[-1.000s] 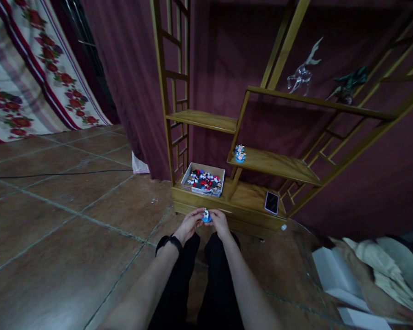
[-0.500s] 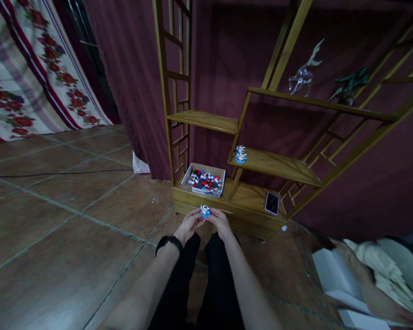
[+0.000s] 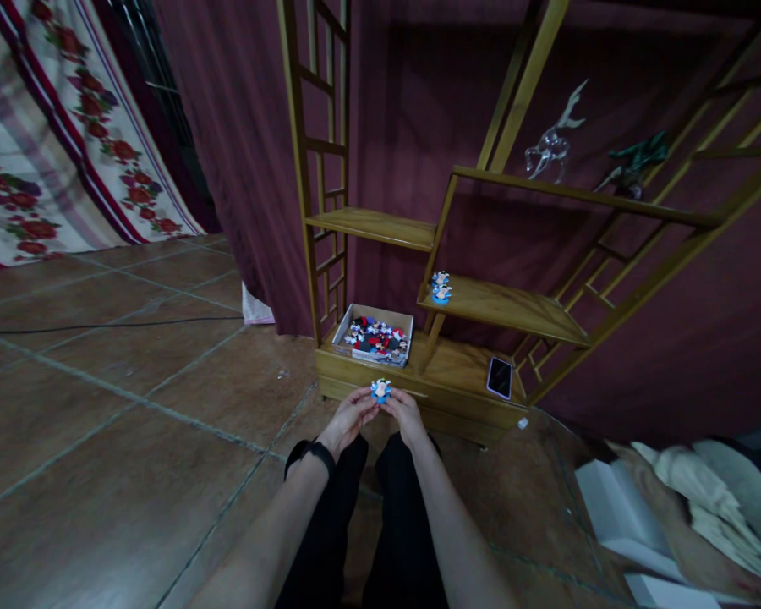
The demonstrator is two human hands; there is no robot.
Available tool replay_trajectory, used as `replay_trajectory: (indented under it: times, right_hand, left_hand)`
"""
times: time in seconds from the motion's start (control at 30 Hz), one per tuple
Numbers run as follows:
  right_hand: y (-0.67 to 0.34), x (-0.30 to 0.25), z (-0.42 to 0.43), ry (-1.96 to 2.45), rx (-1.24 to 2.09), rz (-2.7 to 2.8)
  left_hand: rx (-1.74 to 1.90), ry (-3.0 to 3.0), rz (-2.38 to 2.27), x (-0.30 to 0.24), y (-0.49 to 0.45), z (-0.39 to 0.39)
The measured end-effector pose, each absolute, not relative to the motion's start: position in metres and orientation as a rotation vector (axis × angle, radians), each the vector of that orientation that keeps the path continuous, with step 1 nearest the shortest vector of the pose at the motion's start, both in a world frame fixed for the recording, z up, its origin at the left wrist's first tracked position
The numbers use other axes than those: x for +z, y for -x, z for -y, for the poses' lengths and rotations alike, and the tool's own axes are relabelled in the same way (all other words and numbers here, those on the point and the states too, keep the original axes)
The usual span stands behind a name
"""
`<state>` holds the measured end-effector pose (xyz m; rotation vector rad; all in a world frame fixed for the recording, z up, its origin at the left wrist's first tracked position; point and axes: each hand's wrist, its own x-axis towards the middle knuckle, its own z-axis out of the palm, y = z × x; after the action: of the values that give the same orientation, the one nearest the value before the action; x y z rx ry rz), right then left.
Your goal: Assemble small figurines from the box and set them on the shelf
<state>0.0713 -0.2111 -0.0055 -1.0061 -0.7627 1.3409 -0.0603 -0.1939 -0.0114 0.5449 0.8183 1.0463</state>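
Note:
Between my two hands is a small blue-and-white cartoon figurine (image 3: 380,390), held upright above my knees. My left hand (image 3: 353,413) pinches it from the left side, and my right hand (image 3: 404,409) grips its right side. Just beyond them, an open cardboard box (image 3: 380,357) full of red, black and white figurine pieces stands on the cabinet's low base. Two similar blue figurines (image 3: 441,293) stand one behind the other at the left end of a middle shelf (image 3: 513,309).
A phone (image 3: 500,377) lies on the base right of the box. Higher up stand a clear glass deer (image 3: 550,152) and a dark green ornament (image 3: 637,165). White boxes (image 3: 621,507) are on the floor at right. A black cable (image 3: 101,326) crosses the tiles at left.
The figurine has turned slightly between my fingers and now looks more front-on. My hands stay in nearly the same place; the view has shifted a little.

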Motion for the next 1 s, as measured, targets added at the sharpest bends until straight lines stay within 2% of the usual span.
replay_trajectory:
  times: [0.3,1.0]
  right_hand:
    - [-0.071,-0.015,0.207,1.006,1.311,0.763]
    - [-0.092,0.001,0.207,1.039,1.342,0.816]
  left_hand:
    - [1.041,-0.565,-0.797,-0.01,0.061,0.193]
    - [1.012,-0.641,-0.82,-0.018,0.037,0.184]
